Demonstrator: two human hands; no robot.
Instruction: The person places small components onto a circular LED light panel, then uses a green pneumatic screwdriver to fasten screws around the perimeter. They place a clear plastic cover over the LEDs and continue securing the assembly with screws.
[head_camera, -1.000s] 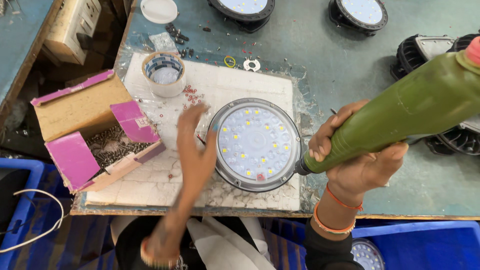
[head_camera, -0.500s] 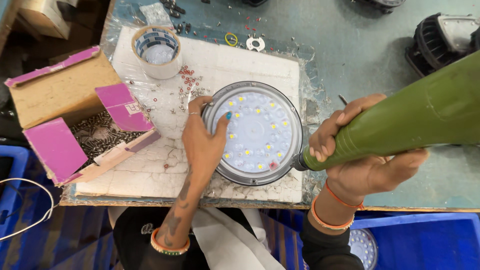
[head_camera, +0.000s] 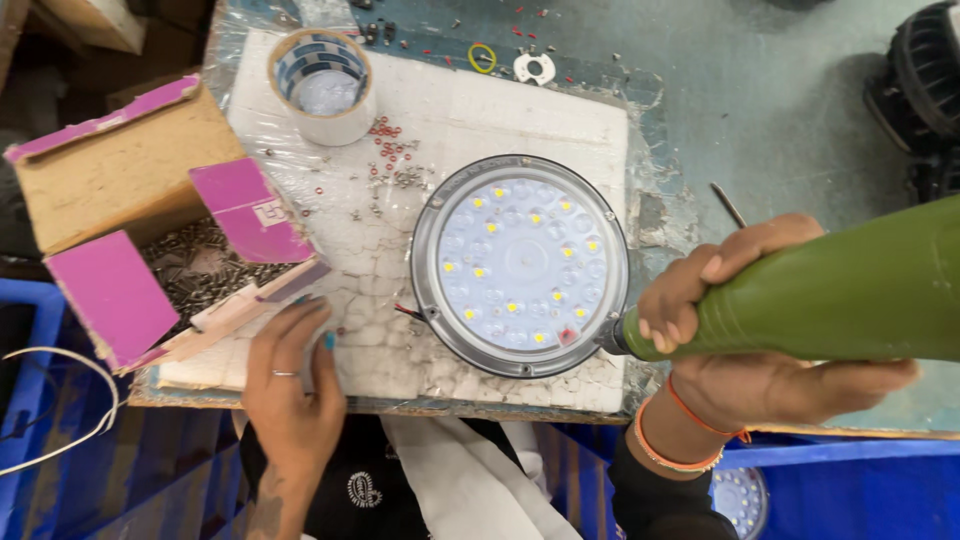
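**Driver at the lamp's rim, worn foam pad under it**

From my seat I saw the right hand (head_camera: 740, 330) clenched round a green power screwdriver (head_camera: 830, 295), its tip touching the lower right rim of the round LED lamp (head_camera: 520, 265). The lamp lay face up on a cracked white foam sheet (head_camera: 420, 130) wrapped in clear film. That sheet sat on a scuffed grey-green workbench (head_camera: 780, 90).

The left hand (head_camera: 295, 385) lay flat and released at the sheet's near edge, holding nothing, fingertips just beside the open cardboard box (head_camera: 110, 180) with pink flaps, which held small screws (head_camera: 195, 270).

A roll of tape (head_camera: 322, 85) stood at the sheet's far left corner. Red washers (head_camera: 385, 145) and loose screws were scattered between roll and lamp. A yellow ring (head_camera: 482, 57) and a white bracket (head_camera: 533, 68) lay on the bench beyond. Black lamp housings (head_camera: 925, 90) sat far right. Blue crates (head_camera: 840, 490) stood below the bench edge, and a white cable (head_camera: 60, 400) looped at the left.
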